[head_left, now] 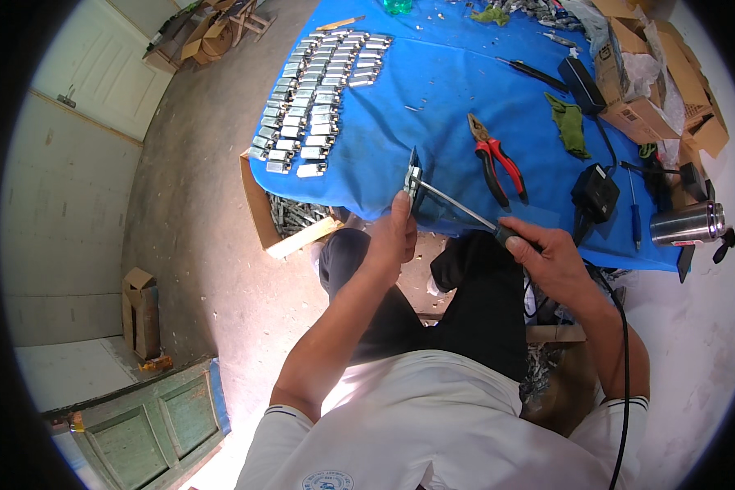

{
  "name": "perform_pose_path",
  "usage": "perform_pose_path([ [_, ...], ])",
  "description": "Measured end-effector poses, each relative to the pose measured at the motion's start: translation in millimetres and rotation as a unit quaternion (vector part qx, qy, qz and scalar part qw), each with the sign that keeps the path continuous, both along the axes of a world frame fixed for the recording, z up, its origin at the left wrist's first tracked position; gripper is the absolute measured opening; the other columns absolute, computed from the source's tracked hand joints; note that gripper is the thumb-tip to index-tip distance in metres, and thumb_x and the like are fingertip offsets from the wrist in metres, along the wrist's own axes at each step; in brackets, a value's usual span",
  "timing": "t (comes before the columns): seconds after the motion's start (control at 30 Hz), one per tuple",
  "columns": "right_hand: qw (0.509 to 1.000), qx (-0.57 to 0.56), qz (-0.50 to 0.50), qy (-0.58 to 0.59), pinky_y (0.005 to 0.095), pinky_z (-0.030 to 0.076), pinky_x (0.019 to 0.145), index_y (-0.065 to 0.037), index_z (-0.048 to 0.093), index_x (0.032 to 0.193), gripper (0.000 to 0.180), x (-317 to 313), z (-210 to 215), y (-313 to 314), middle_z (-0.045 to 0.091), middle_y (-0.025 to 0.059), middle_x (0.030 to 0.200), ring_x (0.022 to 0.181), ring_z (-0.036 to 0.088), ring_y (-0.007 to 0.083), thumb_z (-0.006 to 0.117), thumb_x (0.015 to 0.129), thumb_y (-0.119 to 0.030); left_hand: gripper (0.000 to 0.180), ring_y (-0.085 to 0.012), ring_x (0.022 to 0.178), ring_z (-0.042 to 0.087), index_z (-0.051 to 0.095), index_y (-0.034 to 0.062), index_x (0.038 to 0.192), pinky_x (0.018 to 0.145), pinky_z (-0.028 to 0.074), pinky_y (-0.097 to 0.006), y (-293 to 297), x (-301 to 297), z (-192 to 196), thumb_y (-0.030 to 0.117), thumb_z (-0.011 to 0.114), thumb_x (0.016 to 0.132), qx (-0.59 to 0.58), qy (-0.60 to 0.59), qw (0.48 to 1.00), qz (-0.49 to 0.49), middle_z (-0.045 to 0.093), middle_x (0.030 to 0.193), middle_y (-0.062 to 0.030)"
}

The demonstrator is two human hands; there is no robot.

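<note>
The left hand (394, 234) is pinching the metal part (414, 176) at its 1 o'clock; the right hand (554, 260) is gripping the long-shafted tool (459, 207), aiming toward 10 o'clock. Firm bracing should be limiting slips.

Small workshop by the look of it: blue-covered worktop (429, 69) with rows of small metal parts (322, 109) and red-handled pliers (487, 147), screwdriver (465, 208) held over its near edge. Open cardboard boxes (641, 118) at right, carton (302, 239) of greyish pieces below the left end. Bare, marked floor (189, 188), plain pale door (118, 77).
</note>
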State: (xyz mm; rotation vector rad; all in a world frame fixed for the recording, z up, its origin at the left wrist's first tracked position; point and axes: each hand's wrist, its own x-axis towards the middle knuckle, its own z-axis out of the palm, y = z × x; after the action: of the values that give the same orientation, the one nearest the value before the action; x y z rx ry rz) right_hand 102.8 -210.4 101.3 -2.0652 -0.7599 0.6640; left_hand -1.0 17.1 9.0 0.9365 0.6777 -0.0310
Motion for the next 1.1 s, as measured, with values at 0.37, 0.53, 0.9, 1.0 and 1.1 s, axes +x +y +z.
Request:
perform_pose_path([
  [0.37,0.959,-0.05,0.09,-0.265,0.0353,0.047,0.053,-0.012,0.059,0.125,0.039,-10.2,0.3,-8.7,0.056,0.011,0.071,0.061,0.059,0.0213,0.064,0.086,-0.016,0.059,-0.006,0.045,0.018,0.023,0.0217,0.059,0.042,0.011,-0.024,-5.5,0.2,5.9,0.066,0.052,0.086,-0.015,0.005,1.0,0.002,0.019,0.056,0.0076],
  [0.53,0.988,0.01,-0.061,0.14,0.0248,0.043,0.049,-0.006,0.054,0.13,0.041,-13.1,29.9,-28.7,0.056,0.0054,0.074,0.062,0.053,0.0084,0.06,0.091,-0.017,0.056,-0.0068,0.044,0.017,0.026,0.0202,0.061,0.041,0.012,-0.024,-2.0,-6.5,6.1,0.063,0.046,0.091,-0.115,0.019,0.993,0.006,0.019,0.054,0.0067],
  [0.9,0.962,0.102,-0.16,0.195,0.0219,0.043,0.052,0.002,0.055,0.12,0.043,-39.0,-13.7,16.2,0.059,0.0044,0.079,0.061,0.054,0.0077,0.066,0.083,-0.017,0.054,-0.0093,0.041,0.021,0.032,0.0184,0.063,0.041,0.019,-0.024,-0.4,-8.2,3.5,0.06,0.032,0.096,-0.26,-0.033,0.965,-0.017,0.025,0.05,0.0059],
  [1.0,0.969,0.114,-0.174,0.131,0.0259,0.047,0.062,0.004,0.058,0.111,0.04,-32.0,-51.4,42.9,0.062,0.0084,0.085,0.068,0.057,0.0103,0.069,0.08,-0.02,0.054,-0.0092,0.041,0.021,0.034,0.018,0.063,0.041,0.02,-0.024,-3.8,-7.9,2.6,0.06,0.033,0.096,-0.277,-0.046,0.959,-0.016,0.026,0.05,0.0054],
  [1.1,0.969,0.132,-0.187,0.093,0.0286,0.048,0.068,0.006,0.058,0.104,0.04,-36.3,-63.5,74.1,0.062,0.0103,0.085,0.075,0.058,0.0131,0.07,0.079,-0.024,0.054,-0.0089,0.04,0.021,0.035,0.0171,0.063,0.039,0.02,-0.024,-6.7,-10.9,4.0,0.06,0.033,0.096,-0.293,-0.052,0.954,-0.029,0.027,0.051,0.005],
])
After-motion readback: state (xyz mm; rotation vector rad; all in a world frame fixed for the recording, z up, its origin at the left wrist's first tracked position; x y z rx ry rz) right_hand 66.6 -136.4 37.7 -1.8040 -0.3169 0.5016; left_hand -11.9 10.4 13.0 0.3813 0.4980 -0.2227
